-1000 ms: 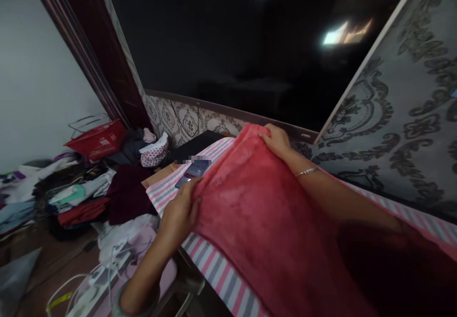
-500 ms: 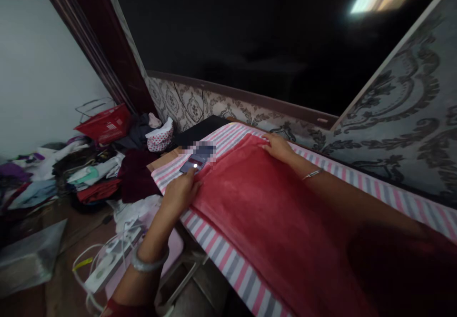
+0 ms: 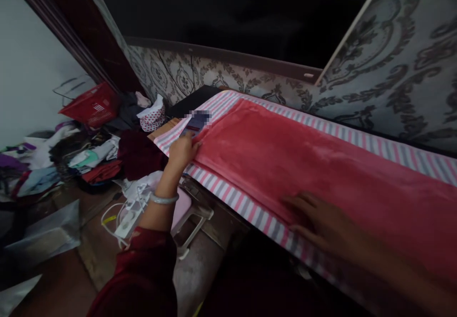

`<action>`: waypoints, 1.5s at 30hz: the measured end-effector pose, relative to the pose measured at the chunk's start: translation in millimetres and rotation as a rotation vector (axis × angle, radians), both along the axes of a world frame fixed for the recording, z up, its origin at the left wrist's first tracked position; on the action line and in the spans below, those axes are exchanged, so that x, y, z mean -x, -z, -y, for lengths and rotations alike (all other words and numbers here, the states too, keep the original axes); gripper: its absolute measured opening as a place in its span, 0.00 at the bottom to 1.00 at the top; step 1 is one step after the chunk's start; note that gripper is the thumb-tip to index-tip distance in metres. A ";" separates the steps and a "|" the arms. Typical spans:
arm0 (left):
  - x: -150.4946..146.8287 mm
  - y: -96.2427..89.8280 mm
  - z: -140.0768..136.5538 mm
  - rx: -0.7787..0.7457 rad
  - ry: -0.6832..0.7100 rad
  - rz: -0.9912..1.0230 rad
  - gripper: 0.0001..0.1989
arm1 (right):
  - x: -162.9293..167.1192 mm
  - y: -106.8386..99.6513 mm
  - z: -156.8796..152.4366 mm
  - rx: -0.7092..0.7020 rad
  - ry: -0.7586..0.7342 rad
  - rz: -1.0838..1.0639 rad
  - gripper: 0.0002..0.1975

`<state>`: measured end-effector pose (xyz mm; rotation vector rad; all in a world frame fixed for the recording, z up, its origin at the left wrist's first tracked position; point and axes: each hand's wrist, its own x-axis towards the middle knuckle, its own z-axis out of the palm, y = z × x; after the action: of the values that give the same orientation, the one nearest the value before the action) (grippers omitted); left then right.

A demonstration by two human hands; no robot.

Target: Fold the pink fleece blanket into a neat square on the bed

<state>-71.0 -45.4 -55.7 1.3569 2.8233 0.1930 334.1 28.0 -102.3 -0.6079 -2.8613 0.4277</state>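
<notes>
A long red plush cloth [image 3: 264, 150] lies spread over a pink, grey and white striped cloth [image 3: 232, 194] on a table. At its near left corner is my left hand [image 3: 183, 151], fingers closed on the cloth's edge. A phone [image 3: 194, 125], partly pixelated, rests on the striped cloth just beyond those fingers. Over the near long edge of the red cloth is my right hand [image 3: 314, 217], thumb and fingers apart, palm down and slightly blurred. Whether it presses on the cloth I cannot tell.
A large dark screen [image 3: 228, 17] hangs on the patterned wall behind the table. To the left are heaped clothes [image 3: 93, 157] and a red bag [image 3: 93, 105]. Below stand a pink stool [image 3: 183, 207] and a white power strip [image 3: 128, 222] with cables.
My right hand has left the far left corner of the red cloth and come back to its near edge. My left hand stays at the near corner. The view has shifted.
</notes>
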 end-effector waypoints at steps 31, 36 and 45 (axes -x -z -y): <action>-5.0 -20.9 -5.0 0.011 0.030 -0.112 0.22 | -109.8 42.0 48.1 -0.388 0.291 0.011 0.41; -3.6 -32.9 0.6 0.007 0.032 -0.105 0.20 | -131.2 23.7 37.0 -0.328 0.295 -0.117 0.35; 3.2 -13.2 26.2 0.117 0.009 -0.045 0.19 | -146.5 66.7 54.1 -0.356 0.167 -0.101 0.38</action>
<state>-74.2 -71.6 -42.5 1.3659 2.8137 -0.0026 480.7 -26.1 -168.9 -0.7236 -2.6674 -0.0746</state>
